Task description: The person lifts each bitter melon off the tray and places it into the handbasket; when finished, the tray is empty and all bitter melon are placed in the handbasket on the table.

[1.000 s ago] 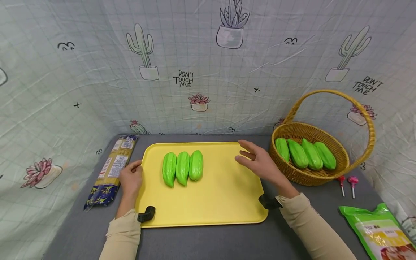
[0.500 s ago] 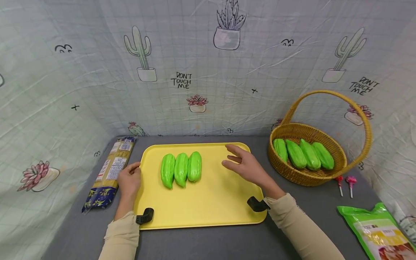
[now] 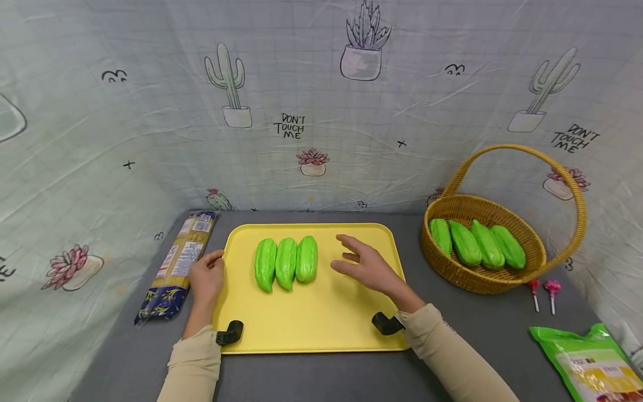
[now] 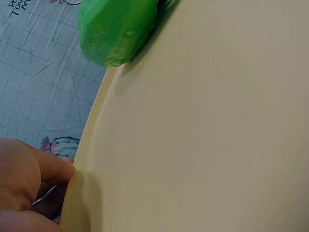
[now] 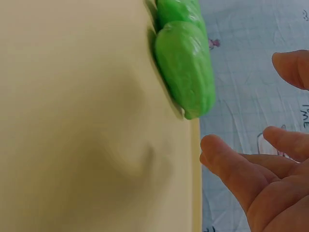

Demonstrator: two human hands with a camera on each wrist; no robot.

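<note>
Three glossy green elongated, ribbed fruits [image 3: 286, 263], papaya-like, lie side by side on the yellow tray [image 3: 301, 329], left of its middle. At the tray's left rim is my left hand [image 3: 206, 279]; its fingers are loosely bent and the fingertips touch the rim. My right hand [image 3: 365, 268] hovers over the tray to the right of the fruits, holding nothing, thumb and fingers spread apart. The right wrist view shows its fingers [image 5: 236, 169] apart from the nearest fruit [image 5: 186, 67]. One fruit [image 4: 116, 31] shows at the top of the left wrist view.
Right of the tray stands a wicker basket [image 3: 472, 280] with a tall handle, holding several similar green fruits [image 3: 486, 244]. Two lollipops [image 3: 552, 288] and a green packet [image 3: 588, 363] lie near it. A pasta packet [image 3: 182, 262] lies left of the tray.
My right hand has moved left from the tray's right edge, near the basket, toward the three fruits. My left hand stays at the left rim, and the fruits have not moved on the tray.
</note>
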